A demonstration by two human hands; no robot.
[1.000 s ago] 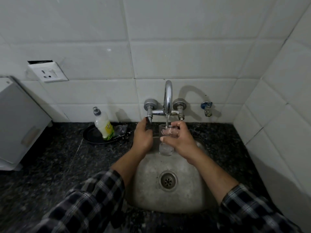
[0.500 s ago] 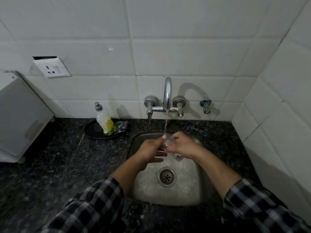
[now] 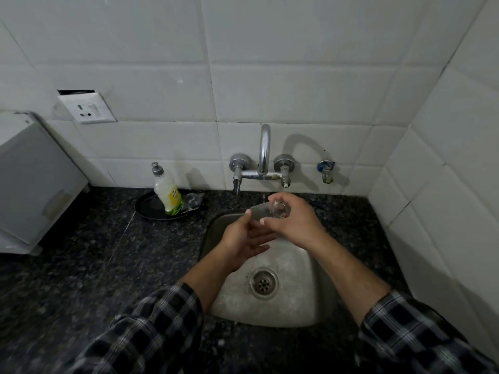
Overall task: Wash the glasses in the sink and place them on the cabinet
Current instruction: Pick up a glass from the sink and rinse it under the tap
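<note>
Glass gripped by right hand, tipped on side over far part of sink, mouth to left; left hand beneath, fingers straight, thumb at rim. Washing judged nearly done; set-down elsewhere not yet done; no more seen

The person wears dark sleeves checked with pale lines

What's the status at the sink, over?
Right hand grips glass, tipped sideways over sink. Left hand open at its mouth. Nothing in the way.

Clear glass, speckled black counter (sleeves plaid).
</note>
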